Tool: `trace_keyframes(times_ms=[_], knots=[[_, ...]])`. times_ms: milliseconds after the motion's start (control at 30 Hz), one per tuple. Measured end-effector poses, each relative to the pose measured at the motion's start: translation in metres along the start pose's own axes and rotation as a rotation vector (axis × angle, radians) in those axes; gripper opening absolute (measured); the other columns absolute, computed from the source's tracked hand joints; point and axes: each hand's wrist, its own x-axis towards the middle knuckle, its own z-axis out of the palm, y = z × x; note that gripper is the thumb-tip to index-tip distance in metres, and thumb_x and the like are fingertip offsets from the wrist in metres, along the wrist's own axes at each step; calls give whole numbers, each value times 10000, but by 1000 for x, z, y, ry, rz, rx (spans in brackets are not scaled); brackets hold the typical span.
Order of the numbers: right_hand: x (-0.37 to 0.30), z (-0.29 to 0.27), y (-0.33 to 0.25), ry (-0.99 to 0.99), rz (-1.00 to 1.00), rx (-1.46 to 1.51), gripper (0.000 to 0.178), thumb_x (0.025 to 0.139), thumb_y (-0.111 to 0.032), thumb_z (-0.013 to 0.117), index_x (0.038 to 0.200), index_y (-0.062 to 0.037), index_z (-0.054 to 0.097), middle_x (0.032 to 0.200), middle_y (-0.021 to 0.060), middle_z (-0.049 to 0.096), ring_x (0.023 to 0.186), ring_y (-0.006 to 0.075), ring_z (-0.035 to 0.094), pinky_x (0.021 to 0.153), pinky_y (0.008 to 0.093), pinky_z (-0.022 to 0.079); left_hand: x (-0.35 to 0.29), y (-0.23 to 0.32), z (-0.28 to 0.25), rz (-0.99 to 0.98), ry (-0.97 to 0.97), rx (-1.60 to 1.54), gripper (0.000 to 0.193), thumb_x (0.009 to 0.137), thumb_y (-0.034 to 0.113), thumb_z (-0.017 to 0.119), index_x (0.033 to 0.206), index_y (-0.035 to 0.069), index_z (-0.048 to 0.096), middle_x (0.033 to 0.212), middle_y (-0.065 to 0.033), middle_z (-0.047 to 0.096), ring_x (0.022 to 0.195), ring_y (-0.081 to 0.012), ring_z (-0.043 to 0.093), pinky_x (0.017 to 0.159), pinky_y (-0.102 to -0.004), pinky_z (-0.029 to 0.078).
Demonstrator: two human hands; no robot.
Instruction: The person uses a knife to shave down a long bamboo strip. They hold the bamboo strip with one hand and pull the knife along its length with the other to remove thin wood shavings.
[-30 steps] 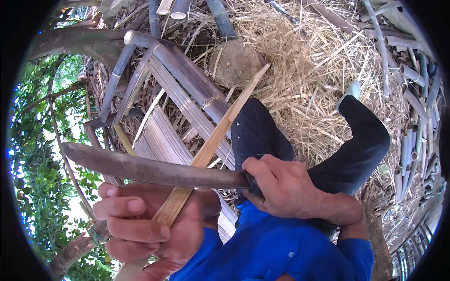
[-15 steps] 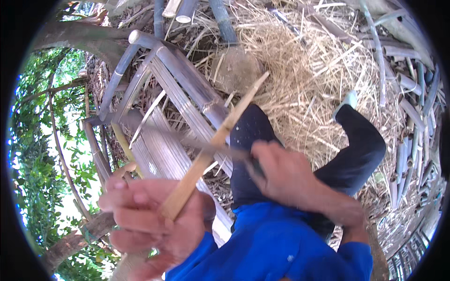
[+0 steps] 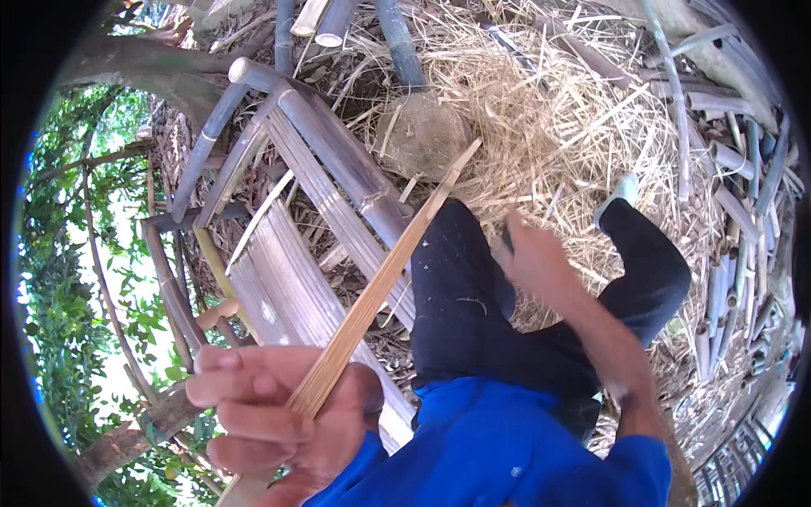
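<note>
A long, flat bamboo strip (image 3: 367,304), tapering to a point at its far end, slants up and to the right from my left hand (image 3: 262,406). That hand is palm up, its fingers curled around the strip's broad lower end. My right hand (image 3: 545,262), slightly blurred, is closed above my knees, to the right of the strip and apart from it. A dark bit of a knife (image 3: 507,239) shows at its fingers; the blade cannot be made out now.
A slatted bamboo bench (image 3: 287,270) stands at my left. Beyond my knee is a round stump (image 3: 425,135), with pale shavings (image 3: 541,135) heaped beside it. Cut bamboo poles (image 3: 735,253) lie along the right. Green leaves (image 3: 68,321) fill the far left.
My right hand has moved up and to the right with the knife, away from the strip. The blade, earlier lying across the strip, has left it. My left hand has barely moved.
</note>
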Motion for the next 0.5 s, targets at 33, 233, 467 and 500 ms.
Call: trace_keyframes(times_ms=[33, 233, 467, 500], knots=[[-3, 2, -5, -6, 1, -1, 289, 916, -233, 717, 1036, -23, 560, 776, 177, 651, 679, 365, 681, 579, 444, 549, -1, -5, -3, -45, -52, -173, 519, 972, 579, 520, 680, 174, 379, 557, 21, 361, 604, -144, 366, 759, -385, 369], [15, 2, -41, 147, -352, 249, 272, 927, -216, 716, 1033, -30, 549, 764, 181, 656, 684, 352, 688, 580, 451, 544, -9, -24, -6, -232, -294, -422, 511, 955, 578, 554, 710, 155, 405, 602, 9, 417, 500, -120, 386, 450, -301, 286], [22, 8, -48, 156, -390, 156, 262, 928, -233, 703, 1017, -37, 552, 763, 178, 653, 664, 368, 668, 594, 450, 545, -7, -26, -2, -194, -214, -367, 497, 989, 562, 512, 701, 167, 421, 590, 35, 369, 466, -96, 346, 441, -259, 275], [46, 26, -26, 176, -249, 125, 281, 924, -274, 668, 975, -36, 527, 701, 148, 616, 606, 344, 659, 521, 452, 542, -12, -29, 7, -142, -168, -342, 524, 1030, 563, 451, 688, 168, 418, 576, 51, 312, 447, -86, 309, 443, -238, 259]])
